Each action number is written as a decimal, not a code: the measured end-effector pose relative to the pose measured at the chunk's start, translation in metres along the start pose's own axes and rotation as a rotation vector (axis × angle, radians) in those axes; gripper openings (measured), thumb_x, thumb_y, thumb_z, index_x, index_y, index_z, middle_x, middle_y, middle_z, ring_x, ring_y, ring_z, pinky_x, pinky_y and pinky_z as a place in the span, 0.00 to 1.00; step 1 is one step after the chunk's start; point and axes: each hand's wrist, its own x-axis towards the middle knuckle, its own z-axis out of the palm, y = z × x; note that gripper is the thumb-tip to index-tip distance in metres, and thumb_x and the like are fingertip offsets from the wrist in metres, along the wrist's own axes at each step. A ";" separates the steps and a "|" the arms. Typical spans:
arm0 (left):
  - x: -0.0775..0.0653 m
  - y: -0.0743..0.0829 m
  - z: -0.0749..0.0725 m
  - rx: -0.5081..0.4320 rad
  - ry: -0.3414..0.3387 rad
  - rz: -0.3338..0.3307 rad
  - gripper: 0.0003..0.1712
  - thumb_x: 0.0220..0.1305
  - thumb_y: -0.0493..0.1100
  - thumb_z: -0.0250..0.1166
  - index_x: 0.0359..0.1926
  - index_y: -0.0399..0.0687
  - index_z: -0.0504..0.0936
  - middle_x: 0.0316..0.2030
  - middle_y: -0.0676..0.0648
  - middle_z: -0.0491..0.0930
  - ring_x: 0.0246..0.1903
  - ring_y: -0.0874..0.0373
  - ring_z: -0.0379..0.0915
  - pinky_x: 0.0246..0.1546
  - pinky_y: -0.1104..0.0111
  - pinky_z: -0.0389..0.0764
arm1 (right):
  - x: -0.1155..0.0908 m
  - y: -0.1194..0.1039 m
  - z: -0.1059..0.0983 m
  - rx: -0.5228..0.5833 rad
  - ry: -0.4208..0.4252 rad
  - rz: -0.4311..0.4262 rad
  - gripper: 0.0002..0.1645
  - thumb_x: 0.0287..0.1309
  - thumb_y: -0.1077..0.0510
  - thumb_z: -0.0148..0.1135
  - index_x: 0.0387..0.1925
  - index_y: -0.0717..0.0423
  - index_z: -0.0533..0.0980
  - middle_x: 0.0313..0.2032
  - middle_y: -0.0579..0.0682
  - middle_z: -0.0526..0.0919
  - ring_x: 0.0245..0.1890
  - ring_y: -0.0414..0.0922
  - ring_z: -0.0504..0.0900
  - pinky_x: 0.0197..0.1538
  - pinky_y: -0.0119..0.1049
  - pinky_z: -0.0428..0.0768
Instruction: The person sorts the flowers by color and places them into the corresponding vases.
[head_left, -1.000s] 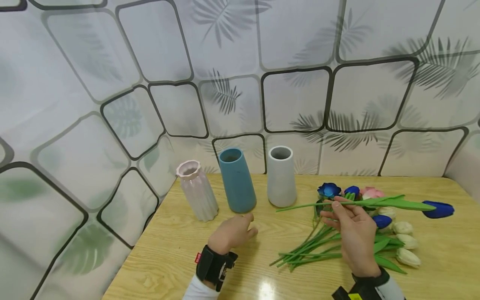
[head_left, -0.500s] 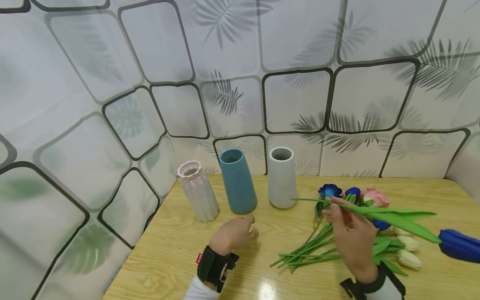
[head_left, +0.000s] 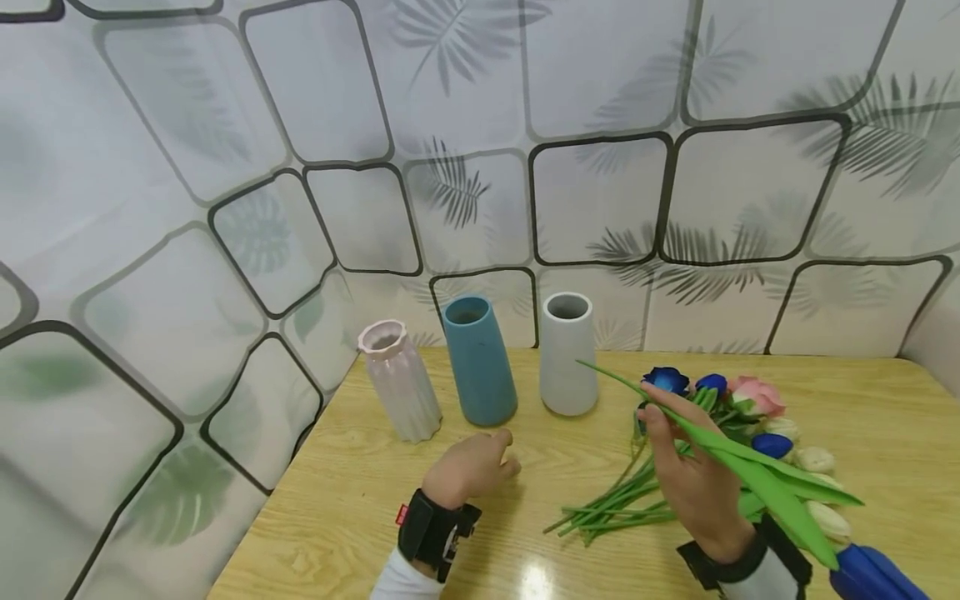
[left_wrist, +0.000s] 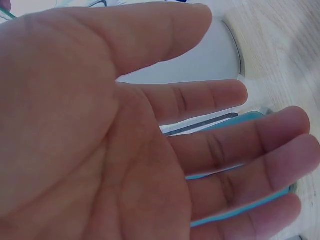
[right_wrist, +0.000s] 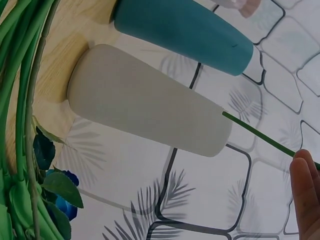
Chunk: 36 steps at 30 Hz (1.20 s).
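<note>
My right hand (head_left: 693,483) pinches the green stem of a blue artificial tulip (head_left: 873,573). The stem's bare end slants up toward the white vase (head_left: 568,367), and the bloom hangs low at the right edge. In the right wrist view the stem tip overlaps the white vase (right_wrist: 150,102) near its rim; whether they touch I cannot tell. My left hand (head_left: 468,468) rests over the table in front of the blue vase (head_left: 480,367), holding nothing. Its fingers lie relaxed and spread in the left wrist view. A ribbed pinkish vase (head_left: 401,392) stands furthest left.
A pile of artificial flowers lies under and beside the right hand, with green stems (head_left: 615,508), a blue rose (head_left: 666,381), a pink flower (head_left: 759,395) and several white tulips (head_left: 828,521). A patterned curtain (head_left: 600,200) hangs behind the wooden table (head_left: 315,533).
The tulip in my right hand has swung from nearly level to a slant, its bloom moving down and toward the front, its stem end rising before the white vase. The left hand stays in place.
</note>
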 end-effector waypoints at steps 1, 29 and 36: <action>0.000 0.000 -0.001 -0.002 0.000 -0.002 0.23 0.74 0.50 0.57 0.63 0.43 0.72 0.48 0.43 0.82 0.38 0.57 0.77 0.39 0.62 0.76 | 0.000 -0.001 0.001 0.005 -0.005 -0.003 0.26 0.54 0.83 0.56 0.54 0.70 0.79 0.44 0.33 0.83 0.41 0.29 0.83 0.40 0.17 0.78; -0.011 -0.015 -0.014 -0.041 -0.004 -0.109 0.30 0.72 0.51 0.60 0.69 0.43 0.68 0.60 0.40 0.77 0.57 0.47 0.76 0.53 0.55 0.78 | 0.021 -0.019 0.077 0.164 0.072 -0.063 0.19 0.60 0.79 0.55 0.52 0.72 0.79 0.43 0.48 0.85 0.39 0.31 0.85 0.40 0.21 0.80; -0.013 -0.014 -0.015 -0.027 0.002 -0.091 0.29 0.72 0.52 0.60 0.68 0.44 0.69 0.58 0.41 0.79 0.55 0.49 0.78 0.50 0.57 0.79 | 0.039 -0.020 0.101 0.110 0.003 -0.003 0.18 0.64 0.75 0.56 0.54 0.65 0.80 0.38 0.58 0.85 0.36 0.35 0.86 0.39 0.21 0.80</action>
